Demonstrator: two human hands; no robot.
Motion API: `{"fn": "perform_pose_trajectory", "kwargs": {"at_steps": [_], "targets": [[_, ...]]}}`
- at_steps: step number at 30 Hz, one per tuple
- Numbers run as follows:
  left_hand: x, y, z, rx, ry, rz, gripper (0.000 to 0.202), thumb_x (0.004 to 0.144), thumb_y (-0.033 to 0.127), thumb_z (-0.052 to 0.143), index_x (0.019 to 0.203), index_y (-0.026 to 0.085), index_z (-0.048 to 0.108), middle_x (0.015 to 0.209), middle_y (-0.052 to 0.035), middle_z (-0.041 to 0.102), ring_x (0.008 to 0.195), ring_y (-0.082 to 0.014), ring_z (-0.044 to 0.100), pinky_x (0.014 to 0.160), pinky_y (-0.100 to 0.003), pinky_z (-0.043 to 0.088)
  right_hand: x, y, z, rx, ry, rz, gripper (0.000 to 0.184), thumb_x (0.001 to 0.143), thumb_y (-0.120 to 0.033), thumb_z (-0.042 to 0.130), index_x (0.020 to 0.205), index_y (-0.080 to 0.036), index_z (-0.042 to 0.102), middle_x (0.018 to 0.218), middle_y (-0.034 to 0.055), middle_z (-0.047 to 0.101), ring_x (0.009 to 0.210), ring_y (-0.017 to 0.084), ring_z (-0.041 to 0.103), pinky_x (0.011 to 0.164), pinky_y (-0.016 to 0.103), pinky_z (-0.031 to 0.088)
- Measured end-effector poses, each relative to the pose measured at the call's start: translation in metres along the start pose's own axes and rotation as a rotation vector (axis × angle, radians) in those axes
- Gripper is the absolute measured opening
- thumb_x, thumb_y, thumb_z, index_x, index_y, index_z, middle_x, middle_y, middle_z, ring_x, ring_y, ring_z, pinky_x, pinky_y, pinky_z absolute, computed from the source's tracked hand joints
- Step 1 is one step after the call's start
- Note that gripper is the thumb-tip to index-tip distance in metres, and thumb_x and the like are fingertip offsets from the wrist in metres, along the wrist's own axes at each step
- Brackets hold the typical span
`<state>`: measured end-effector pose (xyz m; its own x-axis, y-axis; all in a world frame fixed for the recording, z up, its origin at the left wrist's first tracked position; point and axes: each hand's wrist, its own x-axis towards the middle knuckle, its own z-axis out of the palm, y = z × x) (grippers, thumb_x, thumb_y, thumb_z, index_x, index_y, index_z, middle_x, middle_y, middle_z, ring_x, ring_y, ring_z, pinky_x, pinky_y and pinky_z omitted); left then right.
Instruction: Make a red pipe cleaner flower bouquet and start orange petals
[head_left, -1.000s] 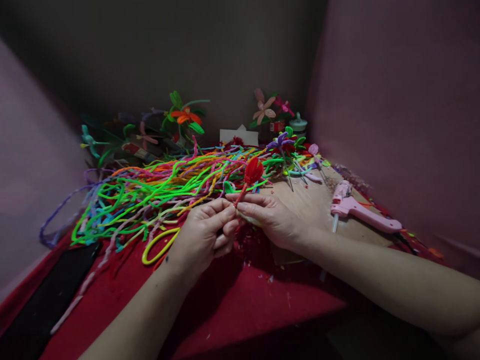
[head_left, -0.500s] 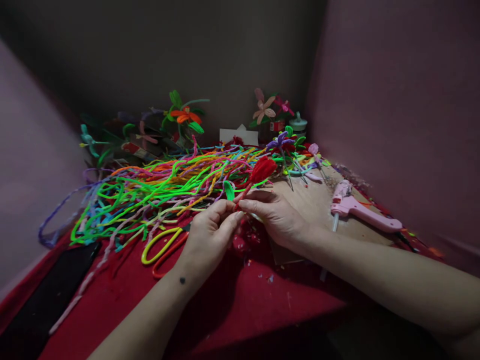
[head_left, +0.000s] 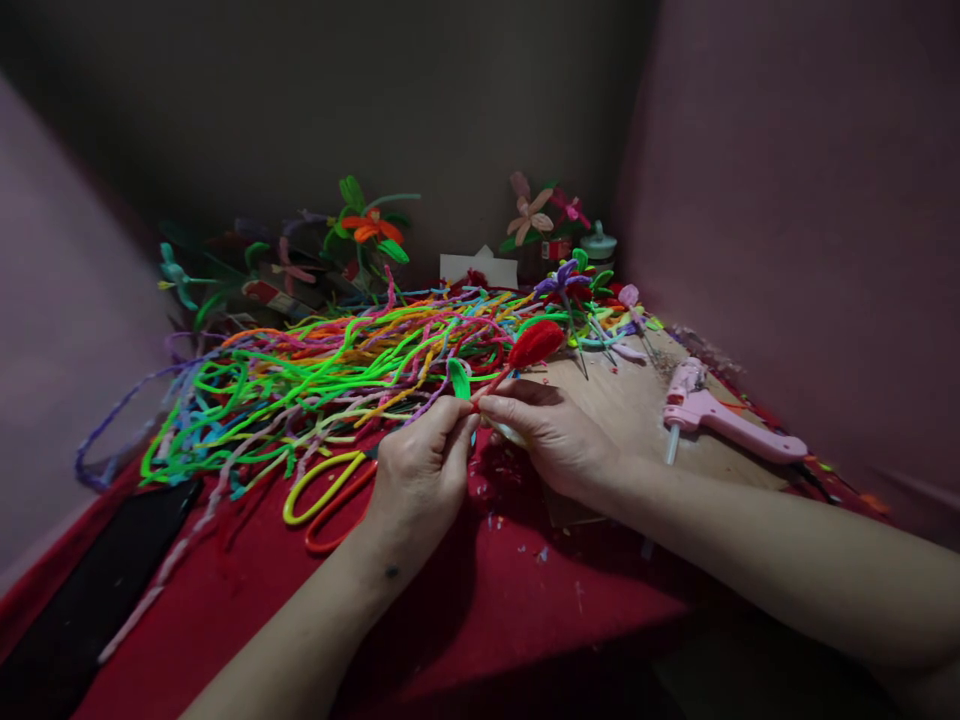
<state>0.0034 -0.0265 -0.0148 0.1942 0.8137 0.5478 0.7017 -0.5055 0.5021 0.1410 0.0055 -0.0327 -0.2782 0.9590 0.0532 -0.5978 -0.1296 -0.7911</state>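
Between my two hands is a red pipe-cleaner flower [head_left: 535, 345], its looped head tilted up to the right on a twisted red stem. My left hand [head_left: 427, 450] pinches the lower end of the stem. Close beside it, my right hand [head_left: 551, 430] grips the same stem between thumb and fingers. A green pipe-cleaner leaf [head_left: 458, 380] stands just above my left fingertips; whether it is attached to anything is hidden. Scissors with a yellow and a red handle loop [head_left: 324, 490] lie next to my left wrist, their blades out of sight.
A heap of coloured pipe cleaners [head_left: 315, 370] spreads behind my hands. At right, a pink glue gun [head_left: 724, 418] rests by a tan board [head_left: 600, 410]. A black phone [head_left: 112, 580] lies at left. Finished flowers [head_left: 371, 228] stand along the back wall. Scraps dot the red cloth [head_left: 540, 610].
The red flower head has turned and tipped slightly right, now showing a flatter side. My left hand has rolled, its thumb moving down from the stem. My right hand has barely shifted.
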Motion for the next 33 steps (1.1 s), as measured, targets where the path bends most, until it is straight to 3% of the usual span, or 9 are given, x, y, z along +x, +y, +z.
{"fn": "perform_pose_trajectory", "kwargs": {"at_steps": [8,16,22,29,33], "targets": [[-0.001,0.0,0.001,-0.095,-0.02,-0.086,0.013,0.085,0.018,0.051,0.084,0.014,0.063,0.068,0.0006,0.062,0.059,-0.0086,0.053,0.061,-0.019,0.041,-0.002,-0.002,0.001,-0.072,-0.015,-0.039,0.008,0.063,-0.02,0.076,0.068,-0.018,0.071,0.068,-0.0022,0.066,0.065,0.01,0.056,0.067,0.024,0.042],[0.007,0.008,-0.006,-0.529,-0.152,-0.44,0.015,0.083,0.027,0.054,0.074,0.016,0.059,0.051,0.0072,0.041,0.043,-0.0046,0.032,0.04,-0.016,0.026,-0.001,-0.003,-0.002,-0.103,-0.051,-0.009,0.014,0.065,-0.028,0.076,0.068,-0.018,0.067,0.067,-0.0028,0.06,0.065,0.01,0.052,0.067,0.026,0.04],[0.011,0.012,-0.009,-0.858,-0.158,-0.642,0.014,0.078,0.027,0.061,0.072,0.016,0.054,0.049,0.0084,0.042,0.037,-0.0017,0.029,0.036,-0.014,0.021,-0.002,-0.005,-0.002,-0.12,-0.167,0.02,0.016,0.072,-0.034,0.07,0.074,-0.019,0.066,0.072,-0.0017,0.06,0.069,0.011,0.052,0.071,0.028,0.041],[0.011,0.011,-0.01,-0.991,-0.207,-0.721,0.015,0.076,0.026,0.064,0.071,0.016,0.053,0.048,0.008,0.043,0.035,-0.0011,0.027,0.034,-0.013,0.019,-0.003,-0.008,0.0,-0.119,-0.098,0.021,0.009,0.068,-0.022,0.071,0.076,-0.02,0.069,0.073,-0.0026,0.064,0.069,0.011,0.055,0.067,0.024,0.042],[0.011,0.008,-0.011,-1.086,-0.267,-0.749,0.014,0.079,0.025,0.062,0.074,0.017,0.053,0.049,0.0078,0.043,0.036,-0.0014,0.025,0.035,-0.014,0.018,-0.002,-0.008,0.0,-0.073,-0.142,0.007,0.01,0.068,-0.017,0.069,0.077,-0.021,0.072,0.072,-0.0033,0.066,0.069,0.009,0.056,0.069,0.023,0.042]]}}
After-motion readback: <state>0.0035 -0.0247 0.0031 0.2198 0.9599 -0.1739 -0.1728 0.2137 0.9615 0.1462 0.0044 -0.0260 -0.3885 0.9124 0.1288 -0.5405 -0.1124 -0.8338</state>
